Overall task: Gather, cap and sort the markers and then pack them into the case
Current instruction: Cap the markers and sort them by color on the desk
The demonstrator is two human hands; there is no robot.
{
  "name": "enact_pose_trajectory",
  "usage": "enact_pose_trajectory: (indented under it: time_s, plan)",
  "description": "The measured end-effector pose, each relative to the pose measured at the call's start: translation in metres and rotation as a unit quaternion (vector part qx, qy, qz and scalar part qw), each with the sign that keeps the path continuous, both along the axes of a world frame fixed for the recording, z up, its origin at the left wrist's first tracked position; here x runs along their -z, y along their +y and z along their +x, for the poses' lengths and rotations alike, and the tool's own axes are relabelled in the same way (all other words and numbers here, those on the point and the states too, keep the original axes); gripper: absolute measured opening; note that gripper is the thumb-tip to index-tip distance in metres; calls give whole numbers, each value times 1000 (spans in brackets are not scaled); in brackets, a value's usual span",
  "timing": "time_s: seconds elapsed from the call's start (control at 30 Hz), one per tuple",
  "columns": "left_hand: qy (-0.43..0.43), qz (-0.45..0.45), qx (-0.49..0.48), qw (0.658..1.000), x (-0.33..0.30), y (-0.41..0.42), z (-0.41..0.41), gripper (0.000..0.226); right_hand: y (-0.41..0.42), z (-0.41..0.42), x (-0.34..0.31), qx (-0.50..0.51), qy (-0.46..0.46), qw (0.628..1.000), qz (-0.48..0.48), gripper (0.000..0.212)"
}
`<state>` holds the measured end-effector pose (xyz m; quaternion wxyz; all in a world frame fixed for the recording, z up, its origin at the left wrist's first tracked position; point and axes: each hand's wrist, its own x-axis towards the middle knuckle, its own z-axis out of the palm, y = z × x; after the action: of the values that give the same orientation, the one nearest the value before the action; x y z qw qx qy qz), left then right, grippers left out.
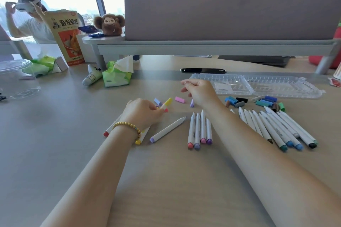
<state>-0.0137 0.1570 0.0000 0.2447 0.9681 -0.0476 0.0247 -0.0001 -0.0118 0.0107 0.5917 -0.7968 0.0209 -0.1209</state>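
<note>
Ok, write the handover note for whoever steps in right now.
Left hand: pinching a marker with a yellow cap.
Right hand: raised over the loose caps, fingers curled, seemingly empty.
Pastel caps lie between the hands; dark caps lie in front of the open clear case.
Four uncapped pastel markers are at centre, one lilac marker beside them, blue-green ones at right.
Done: rough sorting. Left: nearly all capping, packing.

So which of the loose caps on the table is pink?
The pink rectangular cap, lying alone between the two hands. The caps nearest it are lilac; those on the right are blue, teal, black and grey.
</note>
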Motion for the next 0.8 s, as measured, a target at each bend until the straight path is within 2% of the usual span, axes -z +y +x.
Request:
enact_pose_trajectory:
  time_s: [0.1, 0.2, 0.33, 0.47, 0.57, 0.67, 0.73, 0.8]
  plan:
    - [-18, 123, 32, 992, 7, 1, 2, 51, -9, 1, 1, 24, 26, 999, 17, 28]
    - [-1, 200, 50, 978, 5, 0, -1, 43, -15, 1, 0, 31, 49, 997, 51, 27]
    - [-19, 256, 61, 964, 6, -8, -6, 43, -18, -1, -4, 25, 71, 997, 25, 27]
    - [-43, 282, 46, 958, 8, -17, -7, 53, -23, -6, -8, 7, 81, 995, -60, 27]
    - [-48, 256, 44, 965, 6, -18, -8, 53, -31, -12, -5, -3, 82, 984, -157, 25]
    - [-92, 144, 41, 984, 5, -20, -12, 45, -42, -19, 1, -9, 108, 961, -253, 17]
    - [-134, 101, 66, 984, 4, -30, -16, 35, -48, -25, 5, -15, 125, 951, -281, 12]
    - [-141, 112, 107, 978, 1, -44, -18, 31, -52, -31, 7, -25, 131, 950, -284, 8]
